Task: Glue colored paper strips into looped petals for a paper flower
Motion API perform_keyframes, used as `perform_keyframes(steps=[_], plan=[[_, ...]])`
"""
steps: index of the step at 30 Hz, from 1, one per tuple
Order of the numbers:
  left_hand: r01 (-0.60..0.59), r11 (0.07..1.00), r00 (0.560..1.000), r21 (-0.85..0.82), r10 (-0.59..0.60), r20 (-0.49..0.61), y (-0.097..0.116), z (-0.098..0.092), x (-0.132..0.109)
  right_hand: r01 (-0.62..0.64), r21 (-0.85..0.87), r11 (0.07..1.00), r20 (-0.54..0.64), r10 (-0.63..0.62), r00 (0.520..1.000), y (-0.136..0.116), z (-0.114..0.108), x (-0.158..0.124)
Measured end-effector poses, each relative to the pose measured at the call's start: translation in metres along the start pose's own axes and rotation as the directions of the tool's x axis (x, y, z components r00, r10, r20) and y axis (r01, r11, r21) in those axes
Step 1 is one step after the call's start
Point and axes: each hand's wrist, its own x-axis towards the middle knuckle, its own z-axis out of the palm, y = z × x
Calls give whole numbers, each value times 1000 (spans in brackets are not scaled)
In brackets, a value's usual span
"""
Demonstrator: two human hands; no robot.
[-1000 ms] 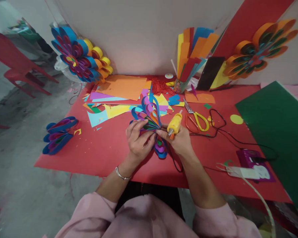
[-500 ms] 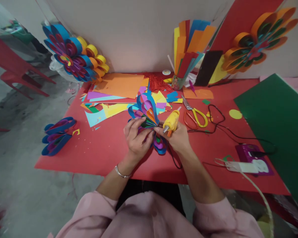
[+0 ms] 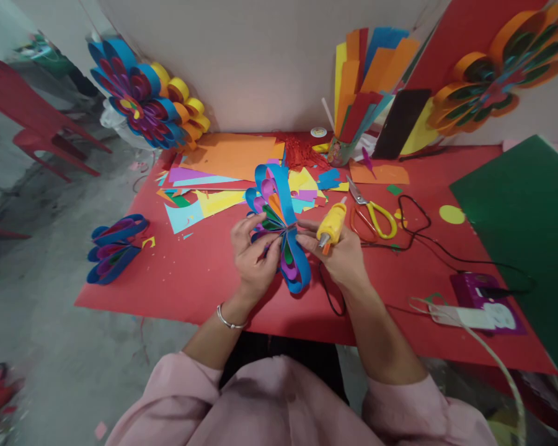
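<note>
A paper flower [image 3: 274, 179] of looped blue, purple, green and orange strips is held above the table in front of me. My left hand [image 3: 255, 251] pinches the flower's left side near its centre, where the strips meet. My right hand [image 3: 341, 251] grips a yellow hot glue gun [image 3: 333, 222] with its nozzle tilted toward me. The thumb and fingertips of that same hand reach the flower's centre from the right. On the table to the left lies a smaller cluster of blue and purple paper loops [image 3: 116, 248].
Behind the flower are paper scraps [image 3: 232, 201] and orange sheets [image 3: 242, 155]. Scissors [image 3: 374, 217] lie right of the glue gun, beside its black cord [image 3: 456, 254]. A purple power box [image 3: 493, 310], green board [image 3: 516, 229] and cup of paper strips [image 3: 340, 150] also stand around the red table [image 3: 177, 272].
The flower has turned, so its outer blue loops on the right now face me more. My right fingertips have shifted slightly away from my left hand. The whole view has swung a little left.
</note>
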Motion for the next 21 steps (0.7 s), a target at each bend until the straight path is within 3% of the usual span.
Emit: perform_keyframes(steps=[7,14,18,21], plan=[[117,992,993,-43,-117,11,-6,-2,-1,45,-248,968,-209,-99,973,-13,-14,7],[224,965,974,-138,-215,74,-10,-2,-1,61,-342,938,-63,-88,994,-18,-26,7],[255,953,967,-164,-246,72,-15,-2,-1,131,-335,933,-108,-176,978,-19,-31,7],[262,949,964,-173,-251,86,-17,-3,-2,178,-192,965,-132,-206,970,-16,-30,8]])
